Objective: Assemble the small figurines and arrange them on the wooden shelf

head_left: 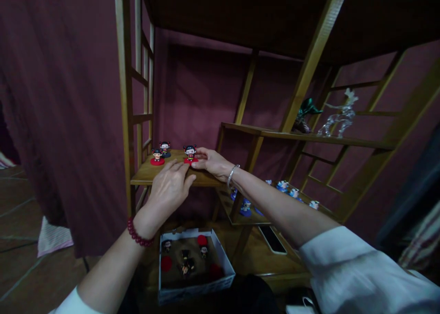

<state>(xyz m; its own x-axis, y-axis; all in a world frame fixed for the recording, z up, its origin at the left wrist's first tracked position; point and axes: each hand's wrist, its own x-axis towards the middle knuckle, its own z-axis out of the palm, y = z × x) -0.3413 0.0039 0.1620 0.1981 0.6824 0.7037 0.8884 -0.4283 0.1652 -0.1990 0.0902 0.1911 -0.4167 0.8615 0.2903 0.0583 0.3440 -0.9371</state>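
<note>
A black-haired figurine [190, 152] on a red base stands on the wooden shelf [144, 174]. My right hand [211, 162] holds it from the right side, thumb at the base and fingers behind. My left hand [170, 183] rests on the shelf edge just left of and in front of it, fingers spread and nothing visible under them. Farther left stand a figurine [157, 157] on a red base and, behind it, another figurine [165, 149] on a dark base.
Below is an open box [196, 286] with several figurines and red discs. A phone [272, 239] lies to its right. Blue-white figurines [282, 186] stand on a lower shelf; a clear deer ornament [338, 117] and a green ornament [305, 112] sit higher. Wooden posts [311, 57] divide the shelving.
</note>
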